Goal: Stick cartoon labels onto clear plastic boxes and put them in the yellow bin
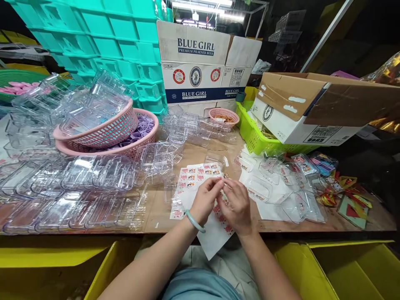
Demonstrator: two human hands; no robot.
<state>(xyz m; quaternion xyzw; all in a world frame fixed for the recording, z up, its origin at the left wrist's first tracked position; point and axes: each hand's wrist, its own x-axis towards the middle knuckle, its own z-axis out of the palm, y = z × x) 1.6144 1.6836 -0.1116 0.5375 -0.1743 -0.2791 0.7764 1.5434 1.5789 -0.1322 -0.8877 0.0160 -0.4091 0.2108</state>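
Note:
My left hand [204, 198], with a pale green bangle [194, 221] on its wrist, is closed in a pinch. Its fingertips meet those of my right hand [236, 204], which is also closed with curled fingers. Whatever lies between the fingertips is too small or hidden to make out. Beneath both hands is a white sticker sheet [215, 238] with red and pink prints, its lower corner hanging over the table edge. Another sticker sheet [184, 196] with small cartoon prints lies flat beside my left hand. Behind the hands sits a clear plastic case [213, 159].
Rows of clear plastic boxes [96, 173] cover the left side. Pink baskets [106, 146] hold boxes and purple pieces. On the right, stickered clear cases [301, 206] lie on white paper near a lime basket [256, 139]. Teal crates [121, 29] and cartons [200, 58] stand behind.

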